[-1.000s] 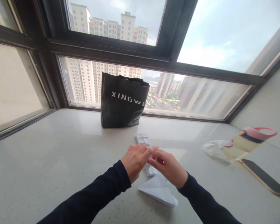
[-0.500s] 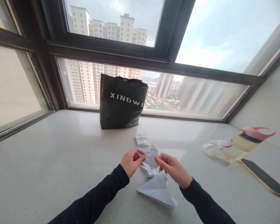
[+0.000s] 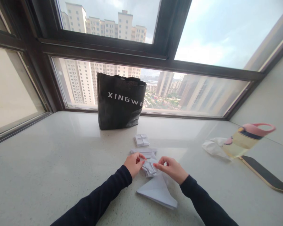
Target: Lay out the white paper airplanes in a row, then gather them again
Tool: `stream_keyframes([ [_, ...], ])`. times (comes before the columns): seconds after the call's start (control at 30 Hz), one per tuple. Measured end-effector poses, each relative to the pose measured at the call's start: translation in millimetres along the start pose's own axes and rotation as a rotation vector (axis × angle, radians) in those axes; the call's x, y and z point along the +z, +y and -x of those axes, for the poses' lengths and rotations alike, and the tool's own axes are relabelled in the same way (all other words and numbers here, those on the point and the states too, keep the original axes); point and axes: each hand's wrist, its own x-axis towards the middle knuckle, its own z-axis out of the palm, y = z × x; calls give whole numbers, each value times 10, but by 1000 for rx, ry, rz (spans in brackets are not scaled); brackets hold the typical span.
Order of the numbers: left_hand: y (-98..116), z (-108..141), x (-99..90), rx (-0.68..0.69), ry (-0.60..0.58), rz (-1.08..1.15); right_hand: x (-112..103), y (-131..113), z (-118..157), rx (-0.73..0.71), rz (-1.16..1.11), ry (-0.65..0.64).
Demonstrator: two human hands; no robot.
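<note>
Between my hands is a small piece of folded white paper (image 3: 150,163), low over a stack of folded papers (image 3: 151,174). My left hand (image 3: 134,164) pinches its left edge between thumb and fingers. On the other side, the thumb and forefinger of my right hand (image 3: 172,169) are closed at its right edge. Just beyond lies a long folded paper strip (image 3: 143,153), and past that a square stack of folded paper (image 3: 141,140). Nearer to me rests a large triangular stack of folded paper (image 3: 157,192).
A black bag (image 3: 120,102) stands by the window at the back. Off to the right are a tilted drink bottle (image 3: 244,141) with a pink lid, a crumpled white tissue (image 3: 215,148) and a flat dark phone-like slab (image 3: 265,173). Everything sits on a pale speckled sill (image 3: 68,163).
The folded paper between my hands has come down onto the small stack and lies flatter. The long strip behind it now shows clearly. The view has shifted slightly.
</note>
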Motion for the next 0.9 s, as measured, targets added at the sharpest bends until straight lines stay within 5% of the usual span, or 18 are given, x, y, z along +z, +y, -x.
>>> stream_keyframes([
  [0.33, -134, -54, 72, 38, -53, -272, 138, -17, -10, 112, 190, -77],
  [0.57, 40, 117, 40, 228, -34, -542, 132, -50, -79, 104, 268, -96],
  [0.77, -26, 305, 56, 592, -226, -787, 134, -39, -81, 92, 285, -111],
  [0.9, -117, 354, 48, 575, -230, -794, 135, -44, -73, 95, 279, -112],
])
